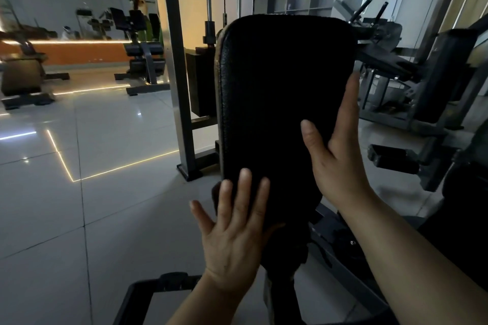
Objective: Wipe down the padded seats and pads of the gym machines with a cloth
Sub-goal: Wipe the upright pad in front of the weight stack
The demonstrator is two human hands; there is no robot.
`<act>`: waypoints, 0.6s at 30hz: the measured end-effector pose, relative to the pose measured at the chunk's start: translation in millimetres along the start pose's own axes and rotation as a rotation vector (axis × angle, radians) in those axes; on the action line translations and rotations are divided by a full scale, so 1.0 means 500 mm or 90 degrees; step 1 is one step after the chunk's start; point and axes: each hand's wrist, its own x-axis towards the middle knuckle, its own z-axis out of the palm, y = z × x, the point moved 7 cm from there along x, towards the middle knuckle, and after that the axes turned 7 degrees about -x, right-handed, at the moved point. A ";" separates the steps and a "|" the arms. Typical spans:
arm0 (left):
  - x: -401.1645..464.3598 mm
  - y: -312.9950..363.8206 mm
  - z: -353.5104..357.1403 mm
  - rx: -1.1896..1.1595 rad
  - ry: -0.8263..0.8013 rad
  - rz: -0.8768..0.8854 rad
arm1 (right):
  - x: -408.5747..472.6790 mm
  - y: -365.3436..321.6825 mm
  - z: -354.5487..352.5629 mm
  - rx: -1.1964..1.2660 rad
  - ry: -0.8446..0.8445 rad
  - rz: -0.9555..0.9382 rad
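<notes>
A tall black padded back pad (pixel 277 82) stands upright in front of me. My left hand (pixel 235 235) lies flat against its lower end, fingers straight and spread. Under that hand a dark cloth (pixel 284 248) seems to hang down, hard to tell apart from the black padding. My right hand (pixel 338 155) rests along the pad's right edge, thumb straight on the front face and fingers pointing up the side. Neither hand curls around anything.
A grey steel upright (pixel 177 66) and a weight stack (pixel 200 82) stand just left of the pad. Another grey machine (pixel 412 92) with black pads crowds the right. A black frame bar (pixel 148 290) lies low in front. Glossy tiled floor (pixel 79 192) spreads left, with more machines (pixel 140 53) far back.
</notes>
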 end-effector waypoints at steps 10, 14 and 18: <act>0.021 0.069 0.011 -0.119 -0.035 -0.196 | -0.001 -0.008 0.000 -0.009 0.027 0.002; 0.022 0.067 0.019 -0.081 -0.039 -0.191 | -0.002 -0.007 -0.003 -0.005 0.036 0.003; 0.020 0.059 0.024 -0.050 -0.020 -0.157 | -0.005 -0.009 -0.009 -0.010 0.036 -0.002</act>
